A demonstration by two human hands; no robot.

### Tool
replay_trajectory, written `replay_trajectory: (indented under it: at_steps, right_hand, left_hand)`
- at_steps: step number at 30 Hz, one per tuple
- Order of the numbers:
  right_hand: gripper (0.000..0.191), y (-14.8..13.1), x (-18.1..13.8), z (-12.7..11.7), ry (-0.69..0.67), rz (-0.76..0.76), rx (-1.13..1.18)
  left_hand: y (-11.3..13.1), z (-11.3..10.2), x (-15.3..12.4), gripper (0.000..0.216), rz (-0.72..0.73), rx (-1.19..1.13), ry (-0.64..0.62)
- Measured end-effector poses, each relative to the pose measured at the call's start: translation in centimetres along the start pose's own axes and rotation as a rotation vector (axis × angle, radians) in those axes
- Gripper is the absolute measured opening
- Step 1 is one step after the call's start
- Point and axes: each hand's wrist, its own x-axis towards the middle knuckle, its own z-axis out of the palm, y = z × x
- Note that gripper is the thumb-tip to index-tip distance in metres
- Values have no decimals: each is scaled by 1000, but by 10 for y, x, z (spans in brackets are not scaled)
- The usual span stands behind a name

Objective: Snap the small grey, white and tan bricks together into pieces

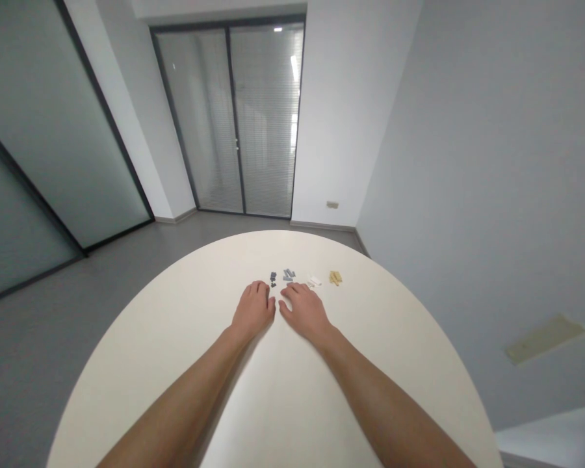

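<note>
My left hand rests palm down on the pale round table, fingers stretched forward and nothing seen in them. Beside it lies my right hand, also palm down and open, its thumb a short gap from the left one. Just past the left fingertips sit several small black pieces. Several grey pieces, some long and narrow, lie beyond my right fingertips. To the right of these are a few white pieces, then a cluster of tan pieces. They look like small building bricks, too small to tell surely.
The table's rounded far edge lies a little beyond the pieces. A glass door with blinds stands across the grey floor. On the left is a frosted glass partition, and a grey wall runs close by on the right.
</note>
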Motion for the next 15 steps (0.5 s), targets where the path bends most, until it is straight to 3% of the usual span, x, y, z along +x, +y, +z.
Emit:
replay_trajectory:
  at_steps: [5,15]
  right_hand:
    - [41,0,-11,-2,-69,-21,38]
    - [67,-5,-31,-5,-252,103,14]
  left_hand:
    - [6,-6,-22,55,-23,59,-105]
    - [-5,-18,-38,64,52,93,-222]
